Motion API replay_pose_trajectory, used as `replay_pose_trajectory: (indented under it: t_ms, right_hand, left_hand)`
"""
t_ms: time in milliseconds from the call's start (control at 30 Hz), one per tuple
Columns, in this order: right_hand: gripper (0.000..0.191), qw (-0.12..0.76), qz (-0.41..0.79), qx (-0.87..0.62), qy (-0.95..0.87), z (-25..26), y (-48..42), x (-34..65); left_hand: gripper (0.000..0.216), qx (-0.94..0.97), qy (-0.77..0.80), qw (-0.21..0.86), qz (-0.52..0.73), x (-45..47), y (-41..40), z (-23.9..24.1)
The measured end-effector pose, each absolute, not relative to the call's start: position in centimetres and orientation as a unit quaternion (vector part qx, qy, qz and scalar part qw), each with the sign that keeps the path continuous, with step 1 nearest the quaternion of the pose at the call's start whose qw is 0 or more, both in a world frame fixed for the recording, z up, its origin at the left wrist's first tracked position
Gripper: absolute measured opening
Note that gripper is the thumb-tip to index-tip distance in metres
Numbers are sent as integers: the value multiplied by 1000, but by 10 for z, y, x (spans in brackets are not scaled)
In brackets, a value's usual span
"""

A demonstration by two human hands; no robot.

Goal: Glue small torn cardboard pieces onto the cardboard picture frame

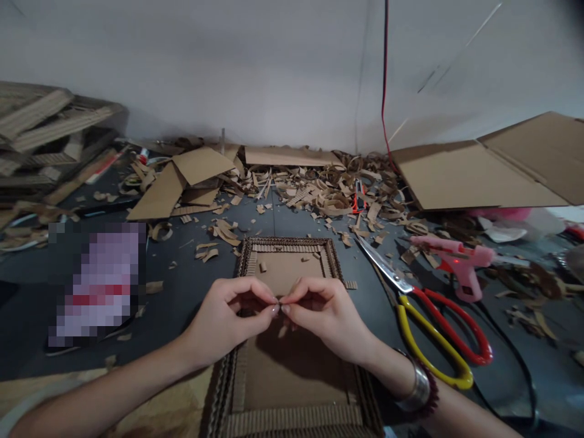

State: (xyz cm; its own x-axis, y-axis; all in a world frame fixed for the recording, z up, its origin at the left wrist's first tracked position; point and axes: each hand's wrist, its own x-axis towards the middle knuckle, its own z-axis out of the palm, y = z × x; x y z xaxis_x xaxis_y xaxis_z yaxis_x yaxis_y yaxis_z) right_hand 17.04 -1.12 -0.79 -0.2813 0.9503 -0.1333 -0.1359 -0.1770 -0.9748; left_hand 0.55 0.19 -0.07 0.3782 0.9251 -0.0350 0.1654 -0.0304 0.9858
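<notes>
While left fingers (255, 288) and right fingers (306, 287) pinch a tiny scrap (280, 305) over the cardboard tray (296, 420), light pressure seems best.

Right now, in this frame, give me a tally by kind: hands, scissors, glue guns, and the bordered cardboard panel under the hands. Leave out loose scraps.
Hands: 2 (left hand, right hand)
Scissors: 1
Glue gun: 1
Bordered cardboard panel: 1
Total: 5
</notes>
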Motion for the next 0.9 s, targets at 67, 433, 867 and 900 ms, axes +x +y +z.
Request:
replay_pose_trajectory:
  t_ms: [67, 433, 867, 900]
  right_hand:
    - [13, 422, 649, -423, -471, -7, -11, 170]
    - [19, 387, 684, -414, -459, -1, -6, 174]
    - [16, 295, 751, -405, -430, -1, 0, 185]
    - [15, 291, 754, -402, -430, -2, 0, 185]
  left_hand:
    - [2, 623, 435, 548, 348, 5, 2, -1]
    - [8, 670, 413, 483, 383, 6, 2, 2]
    - [12, 767, 392, 386, 329, 4, 4, 4]
    - [13, 767, 394, 388, 326, 4, 4, 4]
